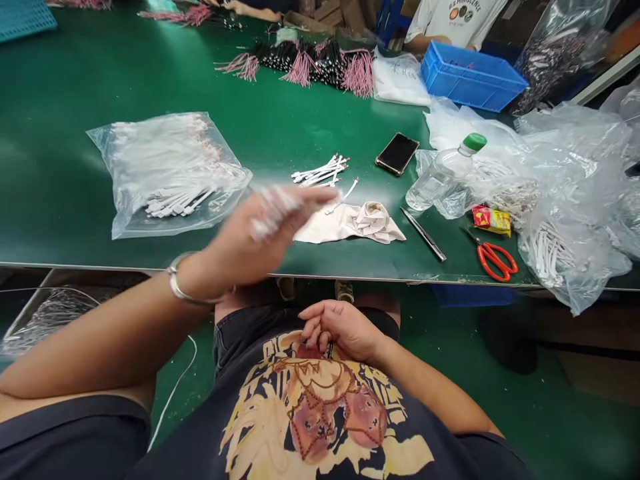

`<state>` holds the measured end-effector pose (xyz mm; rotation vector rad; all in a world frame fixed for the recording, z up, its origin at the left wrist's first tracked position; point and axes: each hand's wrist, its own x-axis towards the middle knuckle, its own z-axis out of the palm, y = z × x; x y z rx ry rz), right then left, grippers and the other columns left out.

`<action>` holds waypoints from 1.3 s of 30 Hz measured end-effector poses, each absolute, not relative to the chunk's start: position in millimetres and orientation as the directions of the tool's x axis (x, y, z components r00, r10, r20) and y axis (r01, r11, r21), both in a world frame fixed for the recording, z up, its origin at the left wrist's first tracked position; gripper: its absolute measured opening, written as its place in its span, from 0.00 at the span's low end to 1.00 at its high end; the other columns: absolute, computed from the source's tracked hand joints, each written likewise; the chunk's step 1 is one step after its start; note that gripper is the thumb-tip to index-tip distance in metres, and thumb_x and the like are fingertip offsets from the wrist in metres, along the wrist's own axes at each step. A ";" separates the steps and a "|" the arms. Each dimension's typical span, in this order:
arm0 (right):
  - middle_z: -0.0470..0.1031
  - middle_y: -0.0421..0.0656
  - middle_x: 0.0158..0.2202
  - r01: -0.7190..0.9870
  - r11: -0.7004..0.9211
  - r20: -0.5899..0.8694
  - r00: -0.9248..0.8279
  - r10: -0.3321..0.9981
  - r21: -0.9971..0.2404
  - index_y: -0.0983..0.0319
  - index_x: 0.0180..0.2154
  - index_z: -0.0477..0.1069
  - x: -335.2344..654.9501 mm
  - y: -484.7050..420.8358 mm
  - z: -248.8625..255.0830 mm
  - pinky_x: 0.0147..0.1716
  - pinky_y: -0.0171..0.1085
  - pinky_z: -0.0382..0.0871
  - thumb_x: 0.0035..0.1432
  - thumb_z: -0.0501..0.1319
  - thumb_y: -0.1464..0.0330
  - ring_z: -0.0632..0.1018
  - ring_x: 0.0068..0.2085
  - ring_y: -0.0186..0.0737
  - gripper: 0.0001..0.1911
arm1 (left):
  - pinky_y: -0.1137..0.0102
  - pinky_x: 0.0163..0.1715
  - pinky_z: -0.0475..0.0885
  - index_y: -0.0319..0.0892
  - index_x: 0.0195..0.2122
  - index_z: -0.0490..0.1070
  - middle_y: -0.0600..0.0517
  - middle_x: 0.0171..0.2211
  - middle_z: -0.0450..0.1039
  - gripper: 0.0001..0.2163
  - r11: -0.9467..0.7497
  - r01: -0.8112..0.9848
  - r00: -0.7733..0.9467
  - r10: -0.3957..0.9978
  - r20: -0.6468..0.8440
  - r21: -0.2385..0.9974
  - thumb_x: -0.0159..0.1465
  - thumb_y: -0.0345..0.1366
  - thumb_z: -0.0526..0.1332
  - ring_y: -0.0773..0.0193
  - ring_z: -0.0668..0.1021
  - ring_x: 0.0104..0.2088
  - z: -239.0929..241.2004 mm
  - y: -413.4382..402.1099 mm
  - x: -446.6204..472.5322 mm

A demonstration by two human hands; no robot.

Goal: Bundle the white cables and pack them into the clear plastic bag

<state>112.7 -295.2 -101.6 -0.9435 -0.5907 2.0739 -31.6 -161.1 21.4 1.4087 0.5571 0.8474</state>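
Note:
My left hand (265,223) is raised over the table's front edge, smeared by motion, with its fingers pointing right. White patches cover parts of those fingers; whether they are wraps or something held, I cannot tell. A crumpled cream cloth (345,223) lies just beyond the fingertips, with one short white cable (351,193) at its upper edge. Behind it is a small loose pile of white cables (320,172). To the left, a clear plastic bag (165,167) is filled with similar white cables. My right hand (345,330) rests in my lap, fingers loosely bent and apart, holding nothing visible.
Right of the cloth lie tweezers (423,233), red-handled scissors (495,260), a phone (397,153) and a clear bottle (445,173). Plastic bags (575,233) crowd the right side. Bundled pink-and-black wires (305,63) and a blue bin (473,77) sit farther back, near another person (455,20).

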 end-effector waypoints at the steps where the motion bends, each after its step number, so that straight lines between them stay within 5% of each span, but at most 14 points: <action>1: 0.77 0.47 0.31 -0.481 -0.601 -0.403 -0.457 0.793 -0.638 0.67 0.40 0.73 114.3 -294.0 -105.0 0.22 0.28 0.68 0.45 0.63 0.45 0.77 0.28 0.33 0.32 | 0.65 0.61 0.56 0.43 0.50 0.73 0.50 0.54 0.70 0.17 -0.178 -0.091 0.716 0.672 0.189 0.980 0.59 0.25 0.58 0.55 0.68 0.58 10.7 -165.7 -30.5; 4: 0.77 0.52 0.33 -0.487 -0.647 -0.353 -0.566 0.745 -0.587 0.69 0.40 0.73 120.9 -287.7 -113.4 0.27 0.31 0.72 0.37 0.54 0.34 0.79 0.32 0.39 0.46 | 0.57 0.63 0.50 0.42 0.52 0.71 0.44 0.57 0.67 0.21 -0.504 0.006 0.922 0.337 0.190 0.864 0.58 0.24 0.59 0.52 0.66 0.59 -36.0 -178.8 -26.5; 7: 0.77 0.53 0.34 -0.396 -0.713 -0.336 -0.681 0.651 -0.579 0.69 0.39 0.72 128.1 -278.5 -118.3 0.34 0.34 0.73 0.37 0.52 0.33 0.80 0.34 0.39 0.48 | 0.55 0.64 0.45 0.41 0.55 0.68 0.42 0.60 0.61 0.20 -0.649 0.028 0.959 0.233 0.164 0.760 0.61 0.27 0.55 0.54 0.59 0.63 -69.5 -184.1 -24.5; 16: 0.77 0.50 0.37 -0.229 -0.729 -0.300 -0.802 0.517 -0.645 0.67 0.41 0.73 131.4 -257.3 -111.6 0.35 0.35 0.72 0.42 0.66 0.48 0.79 0.36 0.39 0.32 | 0.57 0.63 0.50 0.46 0.60 0.61 0.45 0.59 0.64 0.23 -0.660 0.000 0.943 0.251 0.220 0.751 0.63 0.27 0.54 0.56 0.61 0.62 -64.3 -181.2 -28.8; 22: 0.76 0.51 0.40 -0.231 -0.757 -0.352 -0.777 0.521 -0.611 0.68 0.42 0.74 129.9 -260.9 -110.3 0.44 0.40 0.70 0.44 0.68 0.54 0.78 0.39 0.39 0.29 | 0.54 0.62 0.52 0.46 0.63 0.55 0.40 0.62 0.57 0.27 -0.951 0.058 0.970 0.127 0.210 0.305 0.63 0.26 0.54 0.52 0.57 0.64 -56.7 -187.7 -30.7; 27: 0.76 0.50 0.42 -0.297 -0.728 -0.345 -0.729 0.591 -0.618 0.66 0.47 0.72 128.9 -262.8 -103.8 0.49 0.44 0.67 0.43 0.69 0.54 0.78 0.41 0.41 0.32 | 0.50 0.62 0.51 0.45 0.64 0.51 0.40 0.65 0.50 0.30 -0.940 0.310 0.932 0.330 0.150 0.142 0.61 0.26 0.56 0.49 0.51 0.65 -43.7 -205.9 -51.8; 30: 0.76 0.52 0.44 -0.382 -0.722 -0.346 -0.687 0.639 -0.577 0.66 0.48 0.71 125.7 -263.1 -100.1 0.48 0.42 0.67 0.42 0.70 0.54 0.78 0.42 0.41 0.34 | 0.51 0.62 0.52 0.41 0.64 0.51 0.41 0.63 0.56 0.28 -0.869 0.443 0.832 0.490 0.258 0.222 0.63 0.27 0.55 0.51 0.55 0.65 -47.5 -221.3 -77.0; 33: 0.77 0.50 0.43 -0.447 -0.733 -0.420 -0.614 0.668 -0.512 0.65 0.47 0.72 120.3 -264.1 -95.6 0.45 0.39 0.69 0.45 0.70 0.56 0.79 0.42 0.40 0.29 | 0.59 0.58 0.62 0.42 0.59 0.61 0.45 0.55 0.69 0.22 -0.669 0.576 0.565 0.741 0.362 0.470 0.63 0.29 0.57 0.57 0.69 0.57 -60.1 -237.0 -98.3; 36: 0.78 0.48 0.39 -0.467 -0.753 -0.497 -0.567 0.657 -0.463 0.66 0.45 0.72 113.9 -266.5 -90.0 0.41 0.37 0.71 0.48 0.68 0.58 0.80 0.39 0.38 0.25 | 0.66 0.49 0.71 0.43 0.49 0.71 0.49 0.46 0.76 0.13 -0.340 0.564 0.330 0.928 0.173 0.752 0.64 0.35 0.56 0.61 0.77 0.46 -72.1 -245.9 -102.7; 39: 0.78 0.48 0.37 -0.460 -0.766 -0.534 -0.549 0.643 -0.449 0.67 0.44 0.72 108.7 -269.2 -86.2 0.38 0.35 0.73 0.48 0.68 0.58 0.80 0.37 0.38 0.24 | 0.66 0.49 0.71 0.41 0.45 0.74 0.47 0.45 0.76 0.14 -0.048 0.450 0.313 0.944 -0.107 0.892 0.65 0.42 0.54 0.60 0.77 0.46 -76.4 -242.9 -90.1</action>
